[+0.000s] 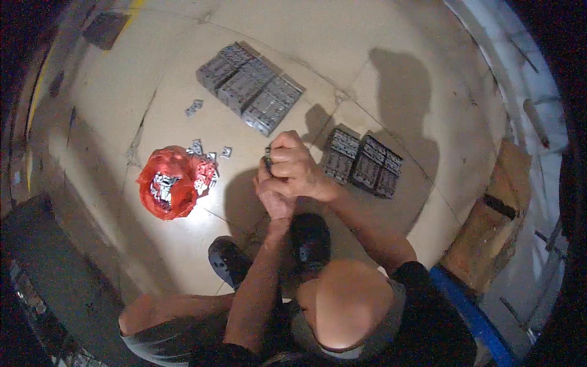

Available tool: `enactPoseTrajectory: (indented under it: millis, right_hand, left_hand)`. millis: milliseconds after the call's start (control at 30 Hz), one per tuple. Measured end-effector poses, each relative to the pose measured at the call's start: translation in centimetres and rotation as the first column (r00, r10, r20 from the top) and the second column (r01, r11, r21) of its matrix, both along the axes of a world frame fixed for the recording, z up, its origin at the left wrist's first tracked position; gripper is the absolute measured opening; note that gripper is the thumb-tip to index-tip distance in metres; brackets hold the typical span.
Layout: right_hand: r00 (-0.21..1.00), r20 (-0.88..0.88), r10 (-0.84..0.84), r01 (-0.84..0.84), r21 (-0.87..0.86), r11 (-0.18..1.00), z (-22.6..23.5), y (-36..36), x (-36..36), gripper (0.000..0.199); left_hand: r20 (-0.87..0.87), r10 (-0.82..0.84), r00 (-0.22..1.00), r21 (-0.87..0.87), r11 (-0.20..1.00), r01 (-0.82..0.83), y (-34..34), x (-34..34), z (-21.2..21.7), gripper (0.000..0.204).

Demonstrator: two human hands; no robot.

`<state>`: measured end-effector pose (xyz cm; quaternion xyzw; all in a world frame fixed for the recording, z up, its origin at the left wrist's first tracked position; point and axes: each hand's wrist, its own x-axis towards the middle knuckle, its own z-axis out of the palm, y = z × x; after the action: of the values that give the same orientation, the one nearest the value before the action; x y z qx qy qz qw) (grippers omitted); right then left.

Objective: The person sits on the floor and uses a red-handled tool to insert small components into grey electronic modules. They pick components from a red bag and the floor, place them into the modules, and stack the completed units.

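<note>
Tiled floor: we use the pale floor [165,64] as a worktop, probably because it gives room all round.
Far rows: grey parts [251,85] sit packed side by side ahead of us, likely to keep them orderly.
Right-hand rows: a smaller grey group [376,166] stands near our right forearm, seemingly for easy reach.
Red bag: it lies open [174,158] at our left, its mouth upward, perhaps so the silvery pieces inside stay handy.
Hands: together; our right hand [290,165] curls tightly round a small dark piece [268,160], while our left hand [272,194] presses beneath, apparently steadying; whether its fingers close, we cannot tell.
Loose pieces: silvery bits [195,147] lie beside the bag.
</note>
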<state>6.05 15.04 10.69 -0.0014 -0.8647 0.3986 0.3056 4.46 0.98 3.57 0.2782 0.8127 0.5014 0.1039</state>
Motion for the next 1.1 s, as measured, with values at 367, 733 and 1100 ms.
enactPoseTrajectory:
  millis: [367, 733, 1100]
  right_hand:
    - [0.900, 0.412, -0.141, 0.420, -0.734, 0.534, -3.1, -0.9, 3.0, 0.018]
    - [0.810, 0.532, -0.247, 0.559, -0.570, 0.602, -3.9, -1.6, 3.8, 0.015]
    - [0.851, 0.462, -0.251, 0.513, -0.627, 0.586, -5.0, -1.6, 3.7, 0.014]
  left_hand:
    - [0.110, -0.015, 0.994, -0.197, 0.980, 0.037, -0.6, -0.5, 1.2, 0.101]
    - [0.148, 0.028, 0.989, -0.201, 0.980, 0.003, -0.5, -0.9, 1.4, 0.096]
    - [0.230, 0.093, 0.969, -0.210, 0.977, -0.044, -0.5, -1.2, 1.4, 0.074]
